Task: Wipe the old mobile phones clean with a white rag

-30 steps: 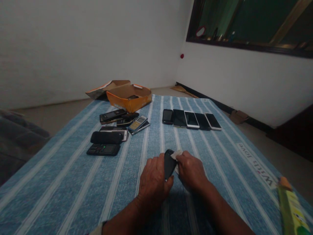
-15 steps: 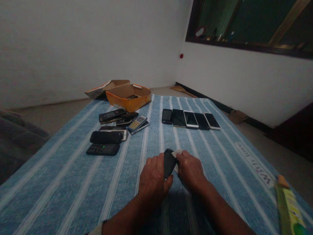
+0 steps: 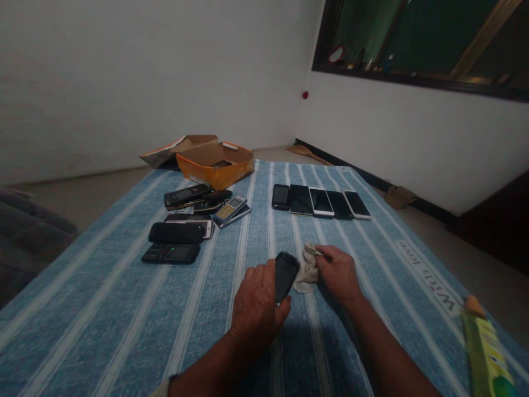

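Note:
My left hand is closed around a dark mobile phone, gripping it along its left side and bottom with the screen facing up. Just right of the phone, my right hand pinches a crumpled whitish cloth, which hangs down from the fingertips. Phone and cloth are close together over the striped tablecloth. Beyond the hands, a row of several phones, among them a white one, lies side by side.
Left of centre is a loose pile of older phones, with a keypad phone nearest me. Behind it stands an open orange cardboard box with something dark inside. A yellow-green packet lies at the right edge.
My right hand has moved right, drawing the cloth off the phone's edge, and more of the cloth shows. My left hand still holds the phone in nearly the same place.

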A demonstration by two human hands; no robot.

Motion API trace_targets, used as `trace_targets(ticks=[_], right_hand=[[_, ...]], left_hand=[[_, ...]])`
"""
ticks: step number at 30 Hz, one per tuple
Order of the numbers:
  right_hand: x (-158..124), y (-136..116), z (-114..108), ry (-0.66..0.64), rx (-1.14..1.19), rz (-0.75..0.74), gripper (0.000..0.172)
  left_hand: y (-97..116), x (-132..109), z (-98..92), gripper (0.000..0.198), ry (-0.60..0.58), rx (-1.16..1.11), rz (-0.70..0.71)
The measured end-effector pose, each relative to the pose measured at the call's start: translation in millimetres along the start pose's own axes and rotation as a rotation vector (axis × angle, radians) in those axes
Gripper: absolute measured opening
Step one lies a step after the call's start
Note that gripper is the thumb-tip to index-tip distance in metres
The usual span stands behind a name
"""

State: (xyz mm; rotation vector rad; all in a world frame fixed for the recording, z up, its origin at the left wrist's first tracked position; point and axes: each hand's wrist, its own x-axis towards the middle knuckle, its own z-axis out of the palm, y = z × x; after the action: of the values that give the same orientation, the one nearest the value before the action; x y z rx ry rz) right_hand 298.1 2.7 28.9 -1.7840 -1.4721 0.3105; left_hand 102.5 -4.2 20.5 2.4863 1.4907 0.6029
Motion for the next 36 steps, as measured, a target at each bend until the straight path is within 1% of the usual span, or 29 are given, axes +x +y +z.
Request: trace_targets(ticks=[3, 6, 9, 11, 13, 15, 19, 22, 24, 27, 29, 32, 36], right_hand=[[-12, -15, 4, -0.169, -0.192, -0.082, 0.038], [-23, -32, 6, -0.363, -0.447, -0.142, 0.036], [-28, -42, 6, -0.473, -0.549, -0.170, 0.036], [-28, -44, 7, -0.480, -0.575, -0.159, 0.038], [-25, -44, 8, -0.461, -0.603, -0.128, 0.039], [-23, -44, 9, -0.451, -0.621, -0.105, 0.037], [-24, -46, 8, -0.476, -0.609, -0.093, 0.032], [-26, -48, 8, -0.444, -0.604, -0.062, 0.033], [-27, -49, 10, -0.443, -0.612, -0.081, 0.033], [-26, -50, 14, -0.490, -0.636, -0.154, 0.031], [-25, -51, 15, -0.494, -0.653, -0.180, 0.031], [-23, -54, 13, -0.463, -0.663, -0.187, 0.034], [-28, -60, 13, -0.537, -0.639, -0.239, 0.031]], left_hand=[[1, 0, -0.6, 0.057, -0.011, -0.014, -0.005], [2, 0, -2.5, 0.054, -0.026, -0.041, -0.016], [3, 1, -5.4, 0.050, -0.052, -0.063, -0.035], [4, 1, -7.0, 0.049, -0.065, -0.064, -0.048], [5, 1, -7.6, 0.050, -0.067, -0.059, -0.053], [5, 1, -7.2, 0.052, -0.060, -0.054, -0.044], [3, 0, -5.0, 0.055, -0.045, -0.038, -0.024], [2, 0, -4.8, 0.054, -0.029, -0.042, -0.028], [3, 0, -5.2, 0.052, -0.023, -0.047, -0.032], [3, 0, -5.0, 0.046, -0.014, -0.048, -0.014], [3, 0, -3.8, 0.048, 0.007, -0.045, 0.001], [0, -1, -1.3, 0.057, 0.039, -0.036, 0.013], [-2, -1, 0.9, 0.053, 0.039, -0.046, 0.028]])
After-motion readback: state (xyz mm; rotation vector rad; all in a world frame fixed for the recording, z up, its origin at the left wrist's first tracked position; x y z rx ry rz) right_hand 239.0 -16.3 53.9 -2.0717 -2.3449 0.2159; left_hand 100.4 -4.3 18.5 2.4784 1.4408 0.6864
